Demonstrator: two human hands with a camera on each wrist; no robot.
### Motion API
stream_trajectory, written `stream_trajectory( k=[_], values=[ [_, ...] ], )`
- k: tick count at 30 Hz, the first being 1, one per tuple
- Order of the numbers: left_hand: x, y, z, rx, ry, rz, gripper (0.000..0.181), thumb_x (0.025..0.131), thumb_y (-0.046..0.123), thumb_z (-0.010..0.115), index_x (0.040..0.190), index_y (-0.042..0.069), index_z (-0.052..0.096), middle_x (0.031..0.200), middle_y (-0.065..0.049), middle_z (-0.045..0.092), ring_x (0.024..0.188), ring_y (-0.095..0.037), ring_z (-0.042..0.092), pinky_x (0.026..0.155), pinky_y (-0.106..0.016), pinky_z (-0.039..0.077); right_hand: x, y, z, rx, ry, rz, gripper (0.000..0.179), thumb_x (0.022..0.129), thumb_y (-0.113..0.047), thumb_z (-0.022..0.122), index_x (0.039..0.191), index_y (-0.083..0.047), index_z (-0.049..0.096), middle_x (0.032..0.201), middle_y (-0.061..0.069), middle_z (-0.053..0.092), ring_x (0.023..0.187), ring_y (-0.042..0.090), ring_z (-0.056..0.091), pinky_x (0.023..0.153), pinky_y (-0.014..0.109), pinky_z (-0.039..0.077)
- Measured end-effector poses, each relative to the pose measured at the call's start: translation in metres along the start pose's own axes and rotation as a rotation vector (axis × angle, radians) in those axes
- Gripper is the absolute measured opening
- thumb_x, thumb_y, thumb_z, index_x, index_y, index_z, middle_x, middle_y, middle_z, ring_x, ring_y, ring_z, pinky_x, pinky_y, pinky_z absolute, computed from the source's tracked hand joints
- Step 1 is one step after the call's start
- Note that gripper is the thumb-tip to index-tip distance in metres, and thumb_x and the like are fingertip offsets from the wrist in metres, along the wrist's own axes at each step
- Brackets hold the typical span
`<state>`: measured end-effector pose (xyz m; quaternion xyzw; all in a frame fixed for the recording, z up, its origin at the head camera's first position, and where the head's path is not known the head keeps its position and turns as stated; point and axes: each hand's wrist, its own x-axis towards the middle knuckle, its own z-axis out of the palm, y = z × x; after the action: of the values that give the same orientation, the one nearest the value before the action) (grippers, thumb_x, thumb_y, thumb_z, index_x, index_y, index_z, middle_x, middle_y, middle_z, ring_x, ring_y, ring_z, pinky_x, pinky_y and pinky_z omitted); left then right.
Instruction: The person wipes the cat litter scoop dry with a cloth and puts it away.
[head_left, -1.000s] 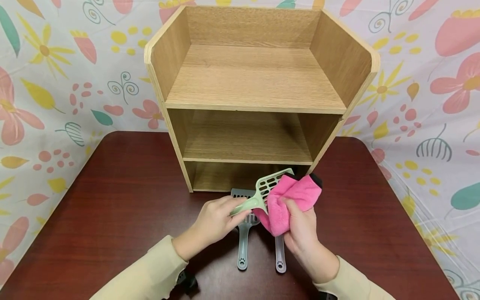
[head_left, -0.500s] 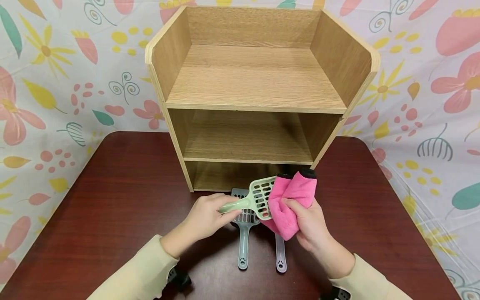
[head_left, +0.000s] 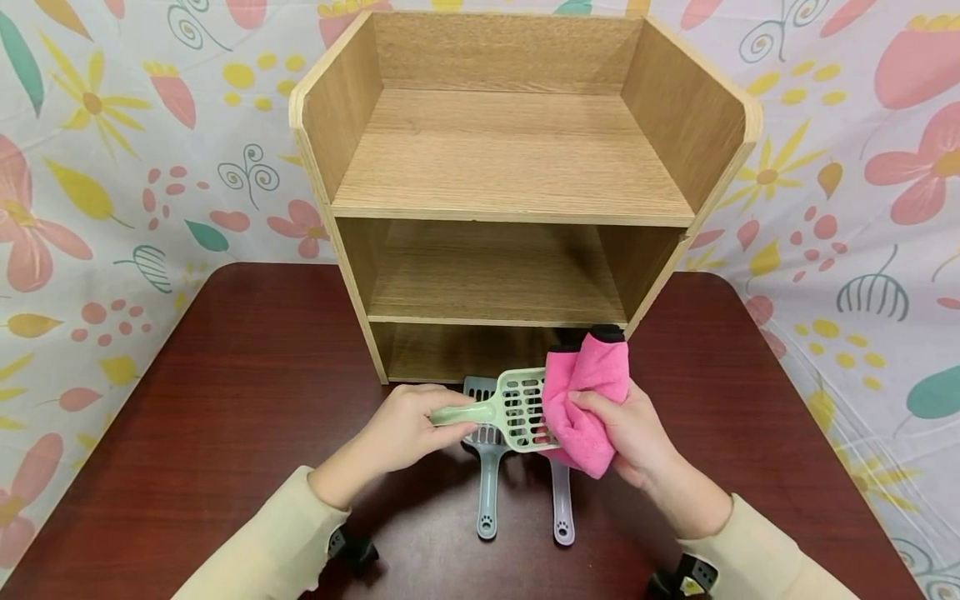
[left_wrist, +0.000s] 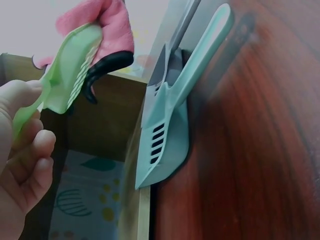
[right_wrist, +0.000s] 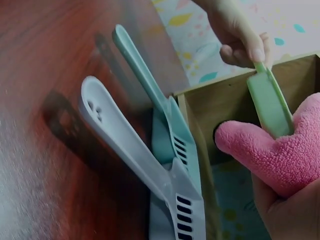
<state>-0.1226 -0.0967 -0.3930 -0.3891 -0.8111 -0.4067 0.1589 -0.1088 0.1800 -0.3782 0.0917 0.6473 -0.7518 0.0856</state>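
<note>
Pinching the likely light, stiff green scoop [head_left: 522,410] above 2 other scoops [head_left: 488,483], our left hand [head_left: 393,429] sensibly takes its handle [head_left: 471,412]; our right hand [head_left: 641,437] grips pink cloth [head_left: 588,400] against the scoop.

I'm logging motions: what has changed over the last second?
The left hand drew the green scoop leftward, straightening it across the head view; more of it shows past the pink cloth. The right hand shifted slightly right. Nothing was let go or taken up. The teal scoop, lilac scoop and wooden shelf stayed put.
</note>
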Motion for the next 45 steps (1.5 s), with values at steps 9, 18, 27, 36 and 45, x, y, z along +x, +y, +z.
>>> stream_trajectory(
  k=[9,18,27,36,45],
  values=[
    [-0.003,0.000,0.001,-0.016,-0.008,-0.015,0.021,0.076,0.017,0.077,0.096,0.010,0.073,0.086,0.000,0.072,0.071,-0.004,0.061,0.064,-0.013,0.049,0.000,-0.003,-0.001,0.022,-0.033,0.057,0.017,0.090,-0.008,0.060,0.102,-0.016,0.052,0.080,-0.007,0.065,0.070,0.009,0.064,0.065,0.028,0.055],
    [-0.004,-0.003,0.007,0.028,0.107,0.039,0.021,0.075,0.016,0.079,0.094,0.008,0.073,0.084,-0.003,0.072,0.071,-0.009,0.064,0.063,-0.016,0.050,-0.008,-0.003,0.005,0.034,-0.012,0.081,0.019,0.091,-0.011,0.060,0.106,-0.014,0.050,0.082,-0.007,0.065,0.071,0.009,0.064,0.068,0.028,0.055],
    [-0.002,-0.006,0.006,0.054,0.136,0.051,0.022,0.072,0.014,0.080,0.092,0.007,0.073,0.084,-0.004,0.072,0.072,-0.012,0.066,0.066,-0.021,0.052,-0.016,0.001,0.005,0.010,-0.079,0.100,0.025,0.090,-0.010,0.061,0.111,-0.010,0.048,0.086,-0.006,0.068,0.077,0.009,0.066,0.073,0.029,0.056],
    [-0.004,-0.007,0.005,-0.031,0.072,0.044,0.022,0.070,0.012,0.081,0.091,0.008,0.074,0.081,-0.003,0.073,0.069,-0.007,0.066,0.064,-0.015,0.051,-0.011,0.000,-0.002,-0.082,-0.122,0.044,0.032,0.088,-0.008,0.063,0.113,-0.009,0.043,0.088,-0.005,0.067,0.079,0.012,0.066,0.074,0.031,0.056],
    [0.002,0.001,-0.001,-0.122,-0.066,-0.045,0.021,0.071,0.013,0.081,0.090,0.007,0.074,0.082,-0.002,0.073,0.071,-0.005,0.064,0.064,-0.013,0.050,0.006,-0.011,-0.020,-0.401,-0.237,-0.149,0.031,0.081,-0.005,0.070,0.108,-0.009,0.057,0.087,-0.008,0.068,0.077,0.010,0.063,0.070,0.025,0.053]
  ],
)
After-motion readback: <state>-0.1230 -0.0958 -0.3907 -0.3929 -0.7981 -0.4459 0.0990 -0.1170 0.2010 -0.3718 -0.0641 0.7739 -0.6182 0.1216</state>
